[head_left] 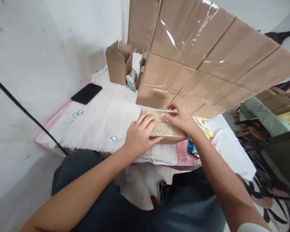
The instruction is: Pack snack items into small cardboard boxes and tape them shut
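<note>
A small cardboard box (169,129) with clear tape across its top lies on the white cloth before me. My left hand (141,132) holds the box's left end, fingers spread over the top and thumb along the near side. Over the right part of the box is my right hand (180,118), its thumb touching the wrinkled tape. The right fingers are bent and stand apart from the thumb, with nothing visible between them. Right of the box, partly behind my right forearm, are a blue tape dispenser-like object (192,148) and a yellow printed packet (204,126).
Behind the box rises a stack of taped cardboard boxes (193,74). An open carton (117,66) stands back left, a small printed pouch (132,79) beside it. A black phone (87,93) lies near the wall. A thin black rod (26,111) slants down at the left.
</note>
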